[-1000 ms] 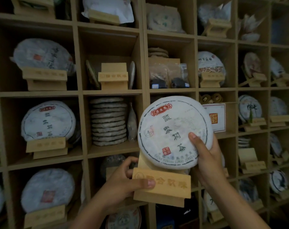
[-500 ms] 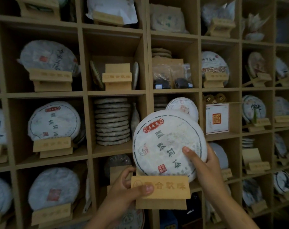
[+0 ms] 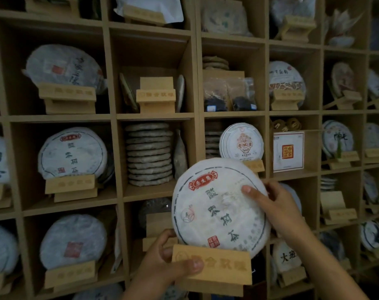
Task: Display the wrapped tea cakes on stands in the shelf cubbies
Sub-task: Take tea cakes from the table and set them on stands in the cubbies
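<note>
Lower now than a second ago: the cake and stand have dropped from level with the middle row to down in front of the row below, and that uncovers a white cake with a pink emblem (image 3: 241, 141) in the cubby behind. Left hand (image 3: 162, 262) grips the pale wooden display stand with the engraved front strip (image 3: 212, 265), thumb curled over its front left corner, fingers round the back. Right hand (image 3: 277, 210) pinches the round white paper-wrapped tea cake with the red label and dark characters (image 3: 220, 207) at its right edge, thumb flat on the face, other fingers behind. The cake sits upright on the stand, face toward the camera, leaning slightly left, held out near, in front of the tan wooden cubby shelf (image 3: 197, 83).

Just beyond and left of the left hand, a lower cubby holds an empty wooden stand (image 3: 158, 224) with a dark cake behind it. I can't tell which cubby this one's headed for. The left hand carries the weight; the right only steadies, so I'd guess the stand goes in base first.

Above that, one cubby holds a stack of bare brownish cakes (image 3: 149, 154); left of it a matching white cake on its stand (image 3: 72, 154).
</note>
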Motion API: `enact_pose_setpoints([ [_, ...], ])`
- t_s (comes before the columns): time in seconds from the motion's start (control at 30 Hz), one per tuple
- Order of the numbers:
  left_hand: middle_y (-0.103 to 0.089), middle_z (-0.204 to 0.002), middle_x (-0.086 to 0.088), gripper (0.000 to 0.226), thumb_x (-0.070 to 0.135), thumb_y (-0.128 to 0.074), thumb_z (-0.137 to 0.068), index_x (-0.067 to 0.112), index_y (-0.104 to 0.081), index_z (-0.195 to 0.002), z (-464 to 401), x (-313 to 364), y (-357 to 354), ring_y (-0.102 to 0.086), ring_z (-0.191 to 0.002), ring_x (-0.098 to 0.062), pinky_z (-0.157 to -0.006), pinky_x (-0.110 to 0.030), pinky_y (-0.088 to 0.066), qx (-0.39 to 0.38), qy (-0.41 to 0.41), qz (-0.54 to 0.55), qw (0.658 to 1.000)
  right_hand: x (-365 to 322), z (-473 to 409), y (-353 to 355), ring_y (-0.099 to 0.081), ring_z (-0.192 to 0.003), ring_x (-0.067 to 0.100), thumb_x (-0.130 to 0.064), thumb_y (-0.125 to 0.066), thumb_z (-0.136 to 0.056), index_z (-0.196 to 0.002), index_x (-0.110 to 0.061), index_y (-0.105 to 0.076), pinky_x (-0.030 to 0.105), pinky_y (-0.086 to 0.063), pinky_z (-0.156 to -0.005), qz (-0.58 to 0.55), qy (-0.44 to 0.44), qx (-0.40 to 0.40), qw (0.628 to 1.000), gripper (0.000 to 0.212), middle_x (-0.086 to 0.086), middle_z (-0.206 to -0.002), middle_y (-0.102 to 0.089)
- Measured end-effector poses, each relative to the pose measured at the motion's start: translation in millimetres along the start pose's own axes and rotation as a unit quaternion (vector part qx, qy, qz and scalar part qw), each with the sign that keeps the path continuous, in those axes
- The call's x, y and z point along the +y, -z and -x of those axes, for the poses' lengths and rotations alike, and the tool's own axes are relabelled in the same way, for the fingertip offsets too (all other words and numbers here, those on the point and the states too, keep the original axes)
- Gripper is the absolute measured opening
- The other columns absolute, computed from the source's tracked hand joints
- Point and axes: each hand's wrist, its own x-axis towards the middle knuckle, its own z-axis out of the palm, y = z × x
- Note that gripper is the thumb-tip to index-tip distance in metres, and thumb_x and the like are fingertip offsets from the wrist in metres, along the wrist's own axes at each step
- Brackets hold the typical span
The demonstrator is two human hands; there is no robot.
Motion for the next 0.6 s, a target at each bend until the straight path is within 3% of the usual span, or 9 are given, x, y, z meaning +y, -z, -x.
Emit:
enact_pose_setpoints([
  [0.07, -0.076, -0.097, -0.012, 0.108, 0.030, -0.099, -0.024, 0.016, -0.052, -0.120, 2, -4, -2, -0.073, -0.092, -0.024, -0.070, -0.028, -0.058, -0.005, 0.006, 0.006, 1.000, -2, -2, -1, -0.068, -0.095, 0.012, -0.038, -0.076, -0.069, -0.119, -0.032, -0.058, 0.030, -0.059, -0.075, -0.010, 0.016, -0.025, 1.000, 0.053, -0.009, -0.111, -0.067],
  [0.17, -0.076, -0.099, -0.009, 0.104, 0.025, -0.097, -0.028, 0.022, -0.053, -0.122, 5, -8, -6, -0.073, -0.094, -0.023, -0.070, -0.028, -0.057, -0.008, 0.007, 0.021, 1.000, -3, 0, -2, -0.074, -0.089, 0.018, -0.029, -0.074, -0.068, -0.113, -0.027, -0.065, 0.033, -0.061, -0.072, -0.064, 0.002, -0.076, 0.995, 0.046, 0.000, -0.102, -0.076],
  [0.27, -0.075, -0.104, -0.010, 0.113, 0.025, -0.101, -0.026, 0.026, -0.052, -0.127, 5, -16, -10, -0.071, -0.099, -0.026, -0.083, -0.036, -0.057, -0.006, 0.010, 0.041, 0.999, -1, 2, -2, -0.074, -0.090, 0.023, -0.027, -0.076, -0.065, -0.110, -0.025, -0.068, 0.042, -0.060, -0.077, -0.084, -0.008, -0.085, 0.993, 0.046, 0.003, -0.100, -0.077],
  [0.37, -0.075, -0.107, -0.009, 0.116, 0.025, -0.101, -0.028, 0.031, -0.047, -0.131, 4, -19, -10, -0.070, -0.103, -0.026, -0.094, -0.043, -0.054, -0.002, 0.015, 0.047, 0.999, -2, 4, -6, -0.075, -0.088, 0.022, -0.025, -0.076, -0.063, -0.107, -0.022, -0.069, 0.037, -0.061, -0.071, -0.121, -0.004, -0.049, 0.991, 0.044, 0.004, -0.099, -0.077],
  [0.43, -0.075, -0.106, -0.008, 0.114, 0.022, -0.099, -0.031, 0.030, -0.046, -0.132, 3, -15, -11, -0.071, -0.100, -0.026, -0.086, -0.039, -0.057, -0.002, 0.006, 0.055, 0.998, -3, 6, -10, -0.075, -0.086, 0.020, -0.023, -0.074, -0.066, -0.106, -0.020, -0.069, 0.032, -0.061, -0.065, -0.150, 0.002, -0.025, 0.988, 0.040, 0.004, -0.097, -0.077],
  [0.53, -0.076, -0.095, -0.013, 0.098, 0.009, -0.089, -0.030, 0.026, -0.053, -0.119, 6, -5, -19, -0.075, -0.082, -0.023, -0.059, -0.026, -0.058, 0.003, -0.017, 0.074, 0.997, -5, 7, -15, -0.074, -0.088, 0.018, -0.027, -0.075, -0.067, -0.108, -0.022, -0.068, 0.035, -0.062, -0.070, -0.131, 0.017, -0.011, 0.991, 0.041, 0.002, -0.098, -0.077],
  [0.6, -0.076, -0.093, -0.014, 0.099, 0.006, -0.092, -0.025, 0.024, -0.056, -0.115, 8, -3, -22, -0.075, -0.078, -0.022, -0.055, -0.024, -0.057, 0.010, -0.023, 0.084, 0.996, -9, 9, -15, -0.074, -0.089, 0.017, -0.030, -0.074, -0.069, -0.109, -0.023, -0.068, 0.035, -0.062, -0.073, -0.097, 0.026, -0.029, 0.994, 0.041, -0.001, -0.099, -0.077],
])
